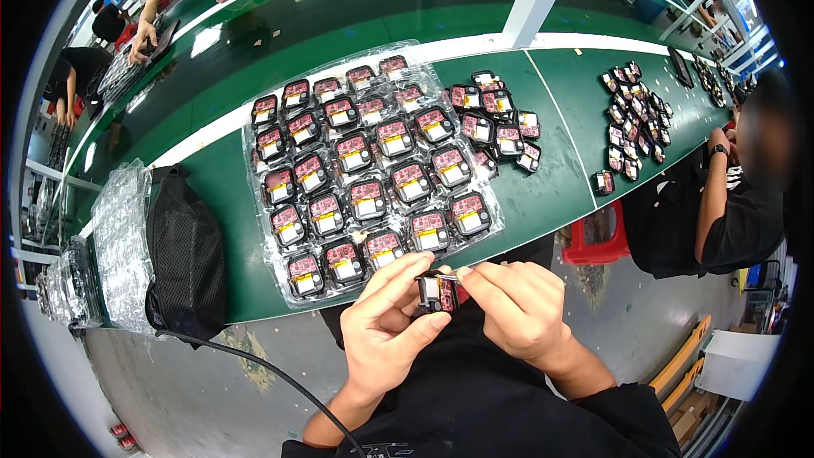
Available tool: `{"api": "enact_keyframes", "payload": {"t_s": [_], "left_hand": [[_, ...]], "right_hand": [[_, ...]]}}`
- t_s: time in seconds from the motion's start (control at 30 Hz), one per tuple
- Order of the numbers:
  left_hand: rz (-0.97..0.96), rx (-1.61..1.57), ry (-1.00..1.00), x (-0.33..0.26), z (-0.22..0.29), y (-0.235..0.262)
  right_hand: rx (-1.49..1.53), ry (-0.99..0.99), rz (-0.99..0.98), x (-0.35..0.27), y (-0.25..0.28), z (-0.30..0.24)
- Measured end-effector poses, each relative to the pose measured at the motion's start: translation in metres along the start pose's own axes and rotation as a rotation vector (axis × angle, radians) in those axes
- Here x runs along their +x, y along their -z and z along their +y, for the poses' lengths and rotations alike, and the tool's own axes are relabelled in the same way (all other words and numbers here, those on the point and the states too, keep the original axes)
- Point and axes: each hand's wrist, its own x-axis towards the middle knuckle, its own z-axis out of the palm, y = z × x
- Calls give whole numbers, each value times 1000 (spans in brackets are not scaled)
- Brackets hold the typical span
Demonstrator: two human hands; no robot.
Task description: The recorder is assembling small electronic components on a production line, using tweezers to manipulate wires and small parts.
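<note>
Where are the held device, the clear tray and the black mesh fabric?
Held device (438,293): head view, exposed inner side.
Clear tray (421,64): head view, bare upper-right corner.
Black mesh fabric (185,259): head view, its middle.

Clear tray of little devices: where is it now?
In the head view, the clear tray lies left of centre on the green table, between the black mesh fabric and the loose device pile, just beyond the left hand.

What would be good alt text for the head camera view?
A person's left hand holds a small black-cased device, the right hand at its upper edge; ahead, similar devices sit in a clear tray on a green table.
</note>
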Motion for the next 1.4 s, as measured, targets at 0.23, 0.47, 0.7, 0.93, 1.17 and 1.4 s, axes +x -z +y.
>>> {"api": "enact_keyframes", "payload": {"t_s": [0.23,0.47,0.7,0.93,1.17,1.4], "left_hand": [[-5,-28,-8,1,0,3],[2,-32,-25,0,-2,3],[19,-24,3,0,0,-2],[41,-32,-88,-1,-5,2],[78,822,-564,-1,-3,3],[205,968,-685,-8,-1,8]], "right_hand": [[-20,69,100,0,-3,3],[20,49,85,-4,-7,3],[51,-16,38,-4,-6,-1],[379,-216,11,2,-9,0],[796,-385,-209,16,12,-16],[517,-289,-51,49,1,-6]]}}
